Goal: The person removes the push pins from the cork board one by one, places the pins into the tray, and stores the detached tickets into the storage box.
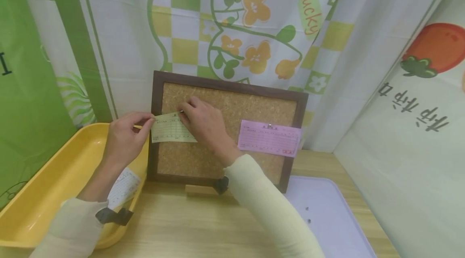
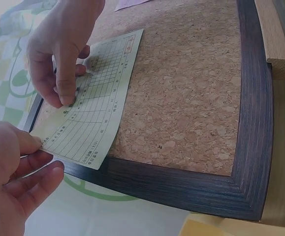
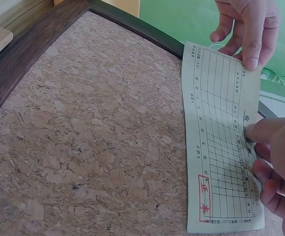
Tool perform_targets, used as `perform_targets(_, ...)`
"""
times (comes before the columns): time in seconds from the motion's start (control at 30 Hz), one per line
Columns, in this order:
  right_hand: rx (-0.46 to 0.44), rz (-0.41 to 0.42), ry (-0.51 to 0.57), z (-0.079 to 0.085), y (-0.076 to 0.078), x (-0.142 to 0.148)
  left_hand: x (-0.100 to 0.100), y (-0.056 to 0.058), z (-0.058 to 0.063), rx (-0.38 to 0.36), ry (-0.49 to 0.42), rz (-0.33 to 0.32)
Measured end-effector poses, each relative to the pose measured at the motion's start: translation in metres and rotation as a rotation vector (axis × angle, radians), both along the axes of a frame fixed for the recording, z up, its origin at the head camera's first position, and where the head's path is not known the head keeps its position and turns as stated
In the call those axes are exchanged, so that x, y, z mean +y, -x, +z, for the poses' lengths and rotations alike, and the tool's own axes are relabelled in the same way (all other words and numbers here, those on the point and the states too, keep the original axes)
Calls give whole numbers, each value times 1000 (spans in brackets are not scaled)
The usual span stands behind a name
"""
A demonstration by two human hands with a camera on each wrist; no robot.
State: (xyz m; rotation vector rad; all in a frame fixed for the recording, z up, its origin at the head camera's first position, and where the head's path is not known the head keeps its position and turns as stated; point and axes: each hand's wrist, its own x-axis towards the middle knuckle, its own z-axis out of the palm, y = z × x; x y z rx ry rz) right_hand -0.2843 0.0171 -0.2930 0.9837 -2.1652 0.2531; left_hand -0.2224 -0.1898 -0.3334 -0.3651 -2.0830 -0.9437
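Note:
A pale green receipt slip (image 1: 168,131) lies against the upper left of a cork board (image 1: 218,161) with a dark frame. My left hand (image 1: 125,137) pinches the slip's upper left corner between thumb and fingers. At the middle of its top edge, my right hand (image 1: 207,124) holds a small thumbtack (image 1: 182,111) against the paper; the fingertips mostly hide it. In the right wrist view the slip (image 3: 218,142) shows a printed grid and a red stamp. A pink slip (image 1: 269,139) hangs at the board's right, a tack at its top.
To the left stands a yellow bin (image 1: 78,145) with white printed paper (image 1: 124,187) inside. A lilac tray (image 1: 327,197) at the right bears small dark tacks (image 1: 309,221). A wooden foot (image 1: 200,189) shows under the board. A patterned curtain (image 1: 127,28) hangs behind.

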Motion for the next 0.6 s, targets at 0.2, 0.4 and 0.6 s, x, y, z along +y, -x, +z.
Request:
perform_targets(0.2,4,7,8,-1,1,0,0,-3,0,17,25,-17)
perform_targets(0.4,-7,16,8,-1,1,0,-1,-7,0,30,51,-32)
perform_targets(0.6,-49,22,-8,0,-1,1,-3,-11,-1,59,60,-34)
